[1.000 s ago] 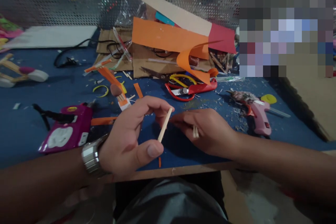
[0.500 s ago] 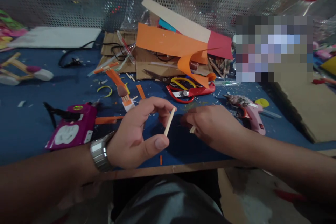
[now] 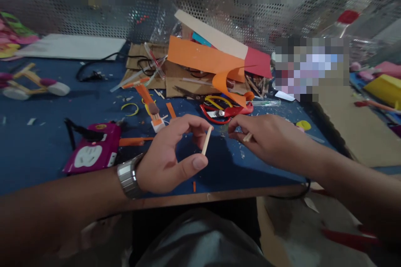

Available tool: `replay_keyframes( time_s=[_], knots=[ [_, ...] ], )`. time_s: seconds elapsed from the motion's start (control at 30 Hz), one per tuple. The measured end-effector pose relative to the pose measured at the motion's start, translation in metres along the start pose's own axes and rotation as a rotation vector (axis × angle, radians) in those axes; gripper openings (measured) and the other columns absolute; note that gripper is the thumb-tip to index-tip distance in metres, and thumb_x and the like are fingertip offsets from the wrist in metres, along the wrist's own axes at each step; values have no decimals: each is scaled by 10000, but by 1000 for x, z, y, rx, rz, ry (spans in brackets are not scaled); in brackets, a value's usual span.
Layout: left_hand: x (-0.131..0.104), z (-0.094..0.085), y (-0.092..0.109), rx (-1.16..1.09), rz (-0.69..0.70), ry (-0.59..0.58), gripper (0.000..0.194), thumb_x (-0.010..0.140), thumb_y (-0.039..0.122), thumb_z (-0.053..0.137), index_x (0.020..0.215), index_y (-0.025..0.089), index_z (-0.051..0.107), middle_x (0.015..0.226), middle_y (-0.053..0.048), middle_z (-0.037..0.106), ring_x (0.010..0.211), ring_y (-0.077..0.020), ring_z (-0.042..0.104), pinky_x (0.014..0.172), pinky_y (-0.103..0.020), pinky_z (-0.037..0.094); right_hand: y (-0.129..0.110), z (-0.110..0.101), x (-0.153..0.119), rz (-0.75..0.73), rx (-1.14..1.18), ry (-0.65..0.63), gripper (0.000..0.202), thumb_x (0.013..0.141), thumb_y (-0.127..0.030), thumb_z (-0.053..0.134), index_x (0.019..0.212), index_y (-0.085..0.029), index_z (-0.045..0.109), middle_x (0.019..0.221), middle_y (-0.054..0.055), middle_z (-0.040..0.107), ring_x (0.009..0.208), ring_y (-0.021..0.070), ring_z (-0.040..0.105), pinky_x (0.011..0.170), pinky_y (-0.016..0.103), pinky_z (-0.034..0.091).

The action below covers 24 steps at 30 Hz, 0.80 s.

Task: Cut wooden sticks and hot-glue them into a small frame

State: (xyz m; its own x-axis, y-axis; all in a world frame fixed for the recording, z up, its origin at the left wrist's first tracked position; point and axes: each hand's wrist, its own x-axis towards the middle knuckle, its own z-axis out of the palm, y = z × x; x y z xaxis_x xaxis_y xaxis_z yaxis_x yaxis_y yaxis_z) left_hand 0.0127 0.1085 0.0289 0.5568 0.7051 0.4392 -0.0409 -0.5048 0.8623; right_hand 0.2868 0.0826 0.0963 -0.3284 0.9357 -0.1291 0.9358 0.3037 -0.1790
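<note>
Between the thumb and a fingertip of my left hand (image 3: 175, 154) is a short pale wooden stick (image 3: 206, 141), held above the blue table (image 3: 219, 171). My right hand (image 3: 266, 139) is closed round some short wooden pieces (image 3: 247, 137), whose ends poke out by the thumb. Red-handled scissors (image 3: 234, 110) lie just beyond both hands. An orange strip assembly (image 3: 147, 102) with a white block stands to the left of them. A small orange scrap (image 3: 194, 186) rests by the table's front edge.
At the left are a magenta device (image 3: 94, 150) with a black cable and a stick frame (image 3: 33, 81) with white wheels. Orange paper (image 3: 200, 56) and cardboard (image 3: 175, 77) lie at the back. A brown board (image 3: 347, 121) is on the right.
My right hand has moved right, away from my left hand, with the wooden pieces still in it. It now covers the pink glue gun. My left hand keeps its stick. The camera view has shifted slightly.
</note>
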Motion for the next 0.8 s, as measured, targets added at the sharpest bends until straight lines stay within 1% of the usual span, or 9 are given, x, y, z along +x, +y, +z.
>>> replay_keyframes(
  time_s=[0.13, 0.33, 0.47, 0.6, 0.63, 0.7, 0.73, 0.77, 0.8],
  knots=[
    [-2, 0, -1, -3, -1, 4, 567, 1054, 706, 711, 1356, 228, 674, 1031, -61, 736, 961, -242, 697, 824, -404, 509, 4, -3, -6, 7, 18, 15, 235, 1106, -331, 532, 1162, -252, 746, 976, 64, 879, 782, 275, 773, 670, 360, 369],
    [-3, 4, 1, 31, 38, -53, 570, 1068, 728, 676, 1334, 224, 661, 988, -41, 726, 910, -226, 672, 829, -404, 494, 12, 3, -5, -6, 32, 91, 212, 1122, -330, 470, 1046, -248, 650, 798, 51, 765, 646, 234, 623, 620, 361, 299],
    [-4, 6, 4, 96, 101, -85, 586, 1067, 751, 658, 1329, 228, 655, 985, -34, 731, 890, -219, 633, 870, -413, 474, 13, 0, 14, -37, 69, 126, 274, 1126, -411, 536, 1043, -233, 727, 793, 63, 758, 680, 227, 621, 622, 348, 309],
    [-6, 7, 4, 107, 143, -92, 604, 1044, 785, 670, 1302, 239, 666, 956, -20, 716, 906, -218, 608, 882, -400, 465, 9, -7, 47, -105, 107, 97, 367, 1105, -489, 644, 890, -221, 776, 726, 36, 712, 676, 198, 599, 646, 344, 325],
    [-7, 7, 3, 93, 146, -101, 611, 1035, 793, 678, 1301, 243, 669, 952, -18, 713, 912, -218, 607, 877, -393, 471, 8, -9, 55, -121, 131, 125, 358, 1085, -503, 693, 891, -218, 790, 706, 22, 691, 670, 192, 594, 651, 344, 332],
    [-8, 8, 3, 67, 147, -115, 624, 1022, 802, 692, 1311, 249, 673, 952, -19, 712, 921, -220, 615, 863, -381, 486, 4, -13, 69, -128, 215, 305, 317, 1033, -502, 795, 1144, -207, 822, 728, -7, 682, 651, 175, 575, 659, 340, 352],
    [-8, 8, 3, 62, 148, -116, 630, 1018, 804, 698, 1316, 250, 674, 952, -20, 716, 919, -221, 623, 861, -382, 492, 2, -15, 73, -128, 243, 399, 410, 1033, -490, 805, 1320, -198, 784, 753, -16, 685, 638, 168, 555, 661, 341, 360],
    [-9, 8, 3, 62, 149, -112, 633, 1014, 804, 701, 1317, 250, 676, 950, -21, 721, 910, -222, 632, 861, -386, 495, 1, -16, 76, -131, 252, 460, 497, 1046, -472, 796, 1452, -194, 725, 776, -21, 689, 627, 163, 537, 664, 341, 368],
    [-9, 8, 3, 67, 148, -102, 634, 1013, 805, 700, 1316, 248, 677, 947, -23, 724, 901, -224, 638, 859, -391, 496, 1, -17, 77, -142, 237, 470, 513, 1060, -450, 781, 1500, -198, 700, 784, -23, 691, 621, 160, 528, 666, 342, 375]
  ],
)
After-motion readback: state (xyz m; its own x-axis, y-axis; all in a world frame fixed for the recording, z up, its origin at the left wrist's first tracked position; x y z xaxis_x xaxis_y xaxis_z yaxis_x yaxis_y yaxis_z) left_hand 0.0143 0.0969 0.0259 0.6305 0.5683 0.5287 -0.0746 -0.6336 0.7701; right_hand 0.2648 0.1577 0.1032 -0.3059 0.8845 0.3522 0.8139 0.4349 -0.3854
